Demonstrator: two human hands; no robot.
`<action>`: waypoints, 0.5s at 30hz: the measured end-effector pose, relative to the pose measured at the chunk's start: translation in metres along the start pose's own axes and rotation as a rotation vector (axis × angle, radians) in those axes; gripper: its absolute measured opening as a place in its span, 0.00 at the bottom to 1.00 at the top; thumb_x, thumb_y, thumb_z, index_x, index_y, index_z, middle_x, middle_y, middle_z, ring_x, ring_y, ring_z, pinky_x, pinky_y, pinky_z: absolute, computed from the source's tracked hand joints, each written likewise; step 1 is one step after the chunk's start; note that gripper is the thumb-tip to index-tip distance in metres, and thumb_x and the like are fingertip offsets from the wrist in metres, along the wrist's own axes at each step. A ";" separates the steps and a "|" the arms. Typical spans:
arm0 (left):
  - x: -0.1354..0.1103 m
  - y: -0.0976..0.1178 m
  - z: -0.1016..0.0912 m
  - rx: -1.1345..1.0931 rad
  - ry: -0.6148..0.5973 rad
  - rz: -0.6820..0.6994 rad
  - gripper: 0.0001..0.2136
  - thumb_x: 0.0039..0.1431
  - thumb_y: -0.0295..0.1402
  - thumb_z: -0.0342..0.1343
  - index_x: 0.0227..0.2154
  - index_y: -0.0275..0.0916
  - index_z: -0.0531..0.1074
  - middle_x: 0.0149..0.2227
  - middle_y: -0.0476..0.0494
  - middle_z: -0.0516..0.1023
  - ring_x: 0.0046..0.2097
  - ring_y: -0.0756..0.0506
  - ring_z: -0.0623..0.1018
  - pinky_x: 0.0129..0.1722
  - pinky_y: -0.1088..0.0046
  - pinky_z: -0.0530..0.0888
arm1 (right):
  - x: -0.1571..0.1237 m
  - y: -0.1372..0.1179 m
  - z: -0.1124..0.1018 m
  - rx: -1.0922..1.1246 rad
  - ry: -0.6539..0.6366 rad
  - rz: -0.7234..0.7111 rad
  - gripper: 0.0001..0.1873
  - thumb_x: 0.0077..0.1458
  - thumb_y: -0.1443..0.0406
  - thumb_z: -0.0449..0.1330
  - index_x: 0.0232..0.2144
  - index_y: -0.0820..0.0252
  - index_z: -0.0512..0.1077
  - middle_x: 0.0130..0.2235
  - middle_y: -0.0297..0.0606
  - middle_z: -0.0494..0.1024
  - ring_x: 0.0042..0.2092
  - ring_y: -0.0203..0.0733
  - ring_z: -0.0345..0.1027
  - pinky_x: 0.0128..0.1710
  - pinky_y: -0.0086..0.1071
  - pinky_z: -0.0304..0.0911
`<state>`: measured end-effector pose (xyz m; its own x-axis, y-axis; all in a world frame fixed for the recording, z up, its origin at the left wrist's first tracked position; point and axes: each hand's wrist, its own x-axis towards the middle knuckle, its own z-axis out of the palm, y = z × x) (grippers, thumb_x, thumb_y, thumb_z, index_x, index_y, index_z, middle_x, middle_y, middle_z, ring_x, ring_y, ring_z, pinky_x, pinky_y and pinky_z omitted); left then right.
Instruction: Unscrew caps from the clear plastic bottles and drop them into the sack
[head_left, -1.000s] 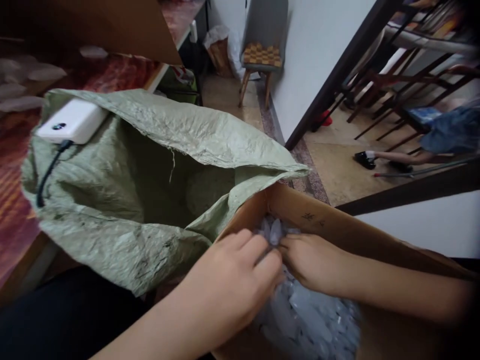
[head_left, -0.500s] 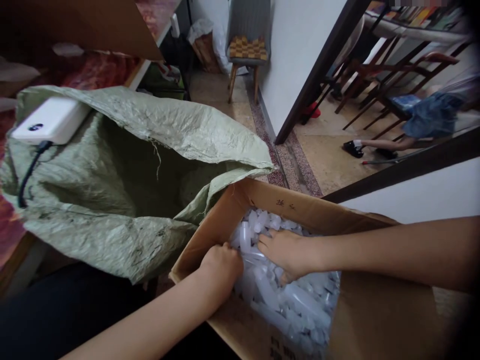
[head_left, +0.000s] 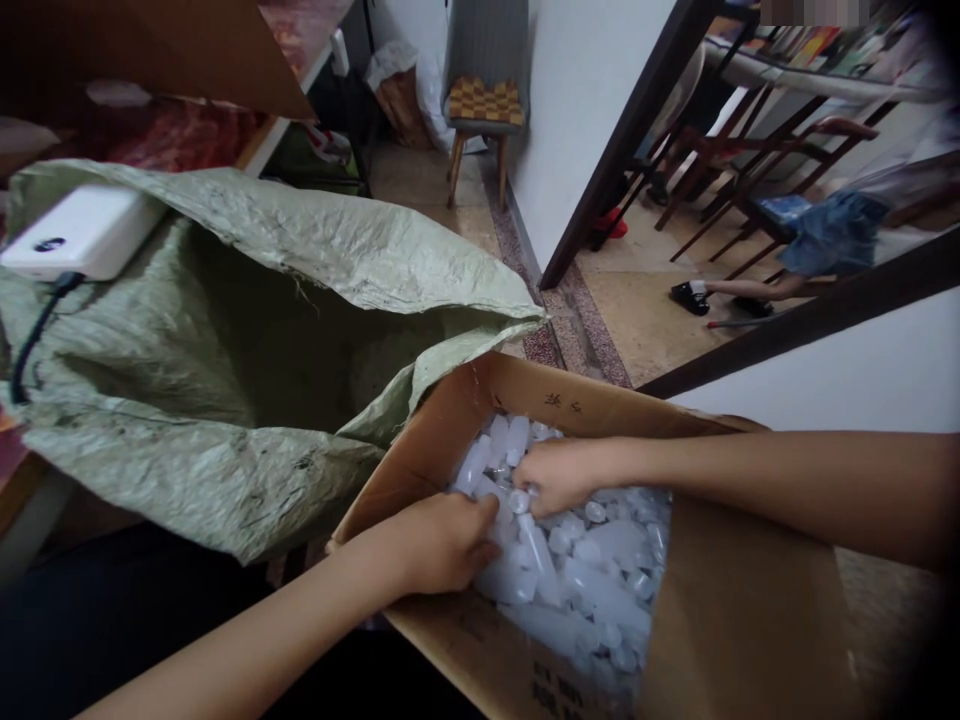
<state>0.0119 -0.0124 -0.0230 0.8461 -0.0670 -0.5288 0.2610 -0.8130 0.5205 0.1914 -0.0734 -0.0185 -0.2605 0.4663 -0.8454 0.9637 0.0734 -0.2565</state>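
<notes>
Head view, translucent plastic bottles (head_left: 604, 590) heaped inside a near-right cardboard box (head_left: 750, 600), left hand (head_left: 452, 540) and right hand (head_left: 559, 475) curled among them, cannot tell whether either grip holds one, green sack (head_left: 187, 480) gaping at left.

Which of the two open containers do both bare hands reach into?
The brown cardboard box: left hand and right hand are among its whitish plastic pieces; the pale green woven sack beside it has neither.
</notes>
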 end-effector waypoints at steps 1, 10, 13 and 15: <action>0.001 -0.001 0.002 -0.037 -0.033 0.019 0.13 0.63 0.35 0.49 0.47 0.34 0.68 0.38 0.36 0.80 0.40 0.38 0.80 0.38 0.66 0.75 | 0.000 0.000 -0.004 0.015 0.004 -0.001 0.13 0.62 0.59 0.59 0.43 0.64 0.72 0.40 0.38 0.75 0.40 0.41 0.71 0.41 0.40 0.69; 0.012 -0.004 0.016 -0.267 -0.211 0.180 0.14 0.56 0.41 0.60 0.44 0.41 0.72 0.43 0.45 0.79 0.42 0.44 0.78 0.40 0.76 0.71 | 0.005 0.007 -0.013 0.408 -0.106 0.016 0.11 0.62 0.60 0.59 0.40 0.65 0.71 0.33 0.33 0.73 0.29 0.34 0.68 0.30 0.31 0.68; 0.011 0.000 0.013 -0.255 -0.185 0.155 0.16 0.54 0.40 0.61 0.44 0.40 0.71 0.45 0.41 0.78 0.43 0.41 0.77 0.39 0.72 0.71 | 0.004 0.011 -0.010 0.693 -0.116 0.006 0.12 0.63 0.59 0.58 0.39 0.65 0.70 0.30 0.31 0.71 0.24 0.30 0.63 0.22 0.25 0.61; 0.008 0.003 0.012 -0.229 -0.154 0.110 0.17 0.55 0.40 0.60 0.45 0.37 0.70 0.43 0.37 0.77 0.41 0.38 0.78 0.37 0.68 0.72 | 0.002 0.011 -0.009 0.912 -0.098 -0.005 0.14 0.63 0.57 0.57 0.37 0.64 0.69 0.27 0.29 0.69 0.21 0.28 0.59 0.18 0.22 0.55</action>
<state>0.0137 -0.0222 -0.0335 0.7991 -0.2488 -0.5472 0.2843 -0.6456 0.7087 0.2023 -0.0641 -0.0190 -0.3086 0.3883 -0.8683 0.5547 -0.6681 -0.4959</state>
